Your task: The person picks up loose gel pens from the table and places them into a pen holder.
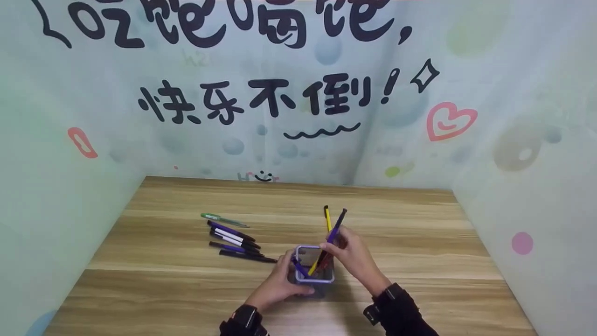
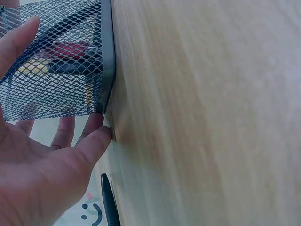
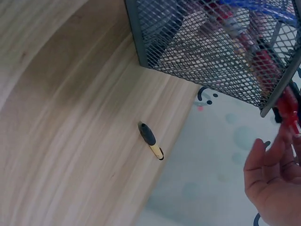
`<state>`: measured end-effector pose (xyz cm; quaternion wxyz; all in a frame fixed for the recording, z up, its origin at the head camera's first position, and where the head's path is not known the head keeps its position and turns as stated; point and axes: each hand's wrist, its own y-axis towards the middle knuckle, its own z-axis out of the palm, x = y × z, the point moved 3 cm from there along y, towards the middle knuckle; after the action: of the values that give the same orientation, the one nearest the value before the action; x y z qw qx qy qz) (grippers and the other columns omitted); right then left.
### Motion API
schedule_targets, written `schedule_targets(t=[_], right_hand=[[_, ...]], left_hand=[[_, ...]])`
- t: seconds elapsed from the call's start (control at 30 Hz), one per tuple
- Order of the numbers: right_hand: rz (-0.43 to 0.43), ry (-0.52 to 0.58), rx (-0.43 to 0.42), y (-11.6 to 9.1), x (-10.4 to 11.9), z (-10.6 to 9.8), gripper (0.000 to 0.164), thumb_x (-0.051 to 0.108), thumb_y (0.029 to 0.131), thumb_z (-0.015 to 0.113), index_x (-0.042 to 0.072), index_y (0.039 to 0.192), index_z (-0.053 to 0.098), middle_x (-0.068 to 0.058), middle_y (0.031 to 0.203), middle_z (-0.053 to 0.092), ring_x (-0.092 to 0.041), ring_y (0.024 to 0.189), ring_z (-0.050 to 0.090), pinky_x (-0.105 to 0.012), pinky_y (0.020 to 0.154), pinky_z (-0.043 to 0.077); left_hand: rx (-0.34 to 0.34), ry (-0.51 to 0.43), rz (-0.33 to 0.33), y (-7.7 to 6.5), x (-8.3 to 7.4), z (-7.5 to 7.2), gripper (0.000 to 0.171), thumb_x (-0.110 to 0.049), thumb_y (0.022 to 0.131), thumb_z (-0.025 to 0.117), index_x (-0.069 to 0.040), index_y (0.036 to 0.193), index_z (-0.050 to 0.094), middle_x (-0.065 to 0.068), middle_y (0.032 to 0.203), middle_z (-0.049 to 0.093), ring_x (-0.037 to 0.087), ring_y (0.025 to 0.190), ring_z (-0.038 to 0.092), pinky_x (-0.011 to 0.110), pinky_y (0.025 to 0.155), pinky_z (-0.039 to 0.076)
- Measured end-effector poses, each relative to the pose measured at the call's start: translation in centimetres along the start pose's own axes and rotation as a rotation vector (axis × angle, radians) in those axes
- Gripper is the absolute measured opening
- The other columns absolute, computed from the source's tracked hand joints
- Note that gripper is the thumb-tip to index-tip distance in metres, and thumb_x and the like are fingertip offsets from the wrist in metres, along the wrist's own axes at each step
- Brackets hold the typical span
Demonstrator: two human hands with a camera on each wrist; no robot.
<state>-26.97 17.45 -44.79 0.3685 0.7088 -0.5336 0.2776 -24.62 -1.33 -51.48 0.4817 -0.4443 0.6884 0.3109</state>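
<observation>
Mid-transfer, we judge: our left hand (image 1: 276, 284) curls round the mesh cup (image 1: 322, 281) on the table (image 1: 177, 289), our right hand (image 1: 353, 254) pinches a purple pen (image 1: 334, 233) slanting over its mouth; next calls for guiding steadily.

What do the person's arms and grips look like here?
The left grip and right grip are bare, without gloves. Black wrist straps sit above them, the right one with a small blocky fitting, and dark sleeves follow.
</observation>
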Motion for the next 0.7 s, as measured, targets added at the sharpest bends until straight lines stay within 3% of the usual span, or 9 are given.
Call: schedule_targets(t=[0.37, 0.7], right_hand=[[0.056, 0.029, -0.006, -0.11, -0.04, -0.06, 0.015, 0.015, 0.082, 0.069, 0.008, 0.090, 0.059, -0.001, 0.077, 0.058, -0.010, 0.068, 0.050, -0.019, 0.059, 0.044], [-0.021, 0.087, -0.035, -0.42, 0.01, -0.42, 0.025, 0.025, 0.094, 0.054, 0.006, 0.102, 0.069, -0.003, 0.085, 0.062, -0.009, 0.077, 0.054, -0.020, 0.068, 0.046]], left_hand=[[-0.010, -0.012, -0.006, 0.10, 0.08, 0.10, 0.094, -0.024, 0.065, 0.084, -0.015, 0.140, 0.028, 0.021, 0.136, 0.035, 0.041, 0.127, 0.036, 0.063, 0.105, 0.027], [-0.017, 0.002, -0.026, 0.03, 0.30, 0.15, 0.097, -0.026, 0.064, 0.084, -0.012, 0.142, 0.027, 0.025, 0.138, 0.033, 0.046, 0.127, 0.035, 0.065, 0.105, 0.025]])
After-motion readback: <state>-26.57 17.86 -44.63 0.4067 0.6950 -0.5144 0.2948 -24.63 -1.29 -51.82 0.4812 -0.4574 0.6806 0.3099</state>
